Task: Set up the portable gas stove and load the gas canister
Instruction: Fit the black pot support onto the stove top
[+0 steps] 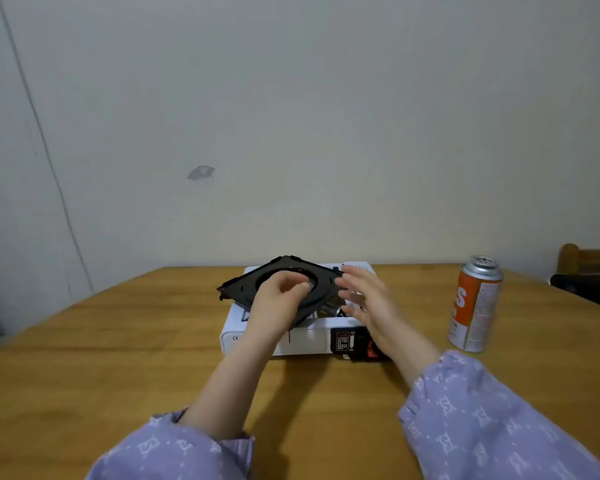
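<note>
Left hand (278, 299) pinches the grate (244, 283) at its ring hole, right hand (364, 299) open alongside; it looks stiff, light, best gripped by edges.

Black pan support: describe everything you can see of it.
The black pan support is a square, glossy, metal-looking plate with a round central hole and notched corners. It is held tilted above the white stove. The left hand grips the hole's rim; the open right hand is at its right corner, contact unclear.
</note>
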Demonstrator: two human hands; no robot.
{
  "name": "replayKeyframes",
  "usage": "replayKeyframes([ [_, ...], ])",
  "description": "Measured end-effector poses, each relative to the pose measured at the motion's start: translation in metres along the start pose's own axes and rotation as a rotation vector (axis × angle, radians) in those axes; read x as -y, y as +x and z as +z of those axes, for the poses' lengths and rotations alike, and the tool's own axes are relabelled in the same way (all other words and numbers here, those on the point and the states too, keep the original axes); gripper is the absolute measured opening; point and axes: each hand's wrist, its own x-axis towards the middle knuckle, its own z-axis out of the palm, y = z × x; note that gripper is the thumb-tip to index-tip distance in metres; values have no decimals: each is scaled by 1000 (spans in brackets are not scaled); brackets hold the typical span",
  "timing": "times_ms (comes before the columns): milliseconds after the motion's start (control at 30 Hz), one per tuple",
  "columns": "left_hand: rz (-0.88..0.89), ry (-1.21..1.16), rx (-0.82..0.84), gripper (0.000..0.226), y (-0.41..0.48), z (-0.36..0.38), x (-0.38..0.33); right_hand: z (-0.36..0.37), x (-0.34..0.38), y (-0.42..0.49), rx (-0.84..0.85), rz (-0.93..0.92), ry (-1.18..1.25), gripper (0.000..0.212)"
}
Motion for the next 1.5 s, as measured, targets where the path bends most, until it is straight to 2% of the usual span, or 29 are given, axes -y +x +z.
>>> replayKeyframes([
  [233, 179, 407, -89, 21, 3, 3, 26, 9, -16, 0, -26, -41, -164, 28],
  [433, 242, 658, -171, 35, 4, 8, 38, 14, -30, 4, -46, -62, -203, 33],
  [533, 208, 785, -153, 47, 5, 10, 44, 14, -35, 8, -90, -70, -200, 33],
  [733, 189, 827, -160, 54, 7, 14, 55, 14, -44, 16, -159, -21, -74, 32],
  [900, 240, 885, -194, 45, 8, 17, 58, 18, -44, 22, -109, 70, 112, 30],
  [1167, 277, 934, -178, 45, 5, 20, 55, 23, -36, 18, -77, 69, 290, 27],
  [1300, 336, 890, -223, 45, 4, 18, 50, 27, -29, 12, -37, 17, 367, 29],
  [1500, 379, 700, -345, 48, 3, 10, 48, 33, -19, 2, 69, -64, 371, 33],
])
